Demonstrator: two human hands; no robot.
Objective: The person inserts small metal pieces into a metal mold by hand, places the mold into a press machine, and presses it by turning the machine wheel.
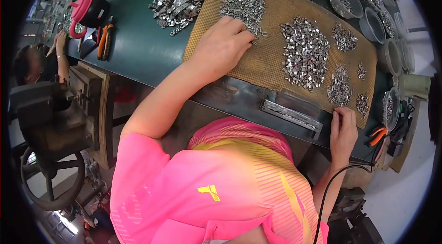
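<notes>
A woven tan mat (271,2) bears several heaps of small shiny metal pieces. My left hand (223,46) rests at the near edge of the upper-left heap of slim metal pieces (241,9), its fingers bent and closed; what they hold is hidden. At the mat's near right edge, my right hand (344,134) has thumb and fingers drawn together beside a heap of thin metal pieces (340,88). Anything between those fingertips is too small to make out. Between the hands lies a larger heap of square metal pieces (305,52).
In front of the mat, a metal slotted fixture (292,117) sits at the table edge. Linked metal strips (179,3) lie beyond my left hand. Orange-handled pliers (105,41) and a pink-and-black pot (90,10) stand left. Plastic bowls (372,25) line the right. Another person works far left.
</notes>
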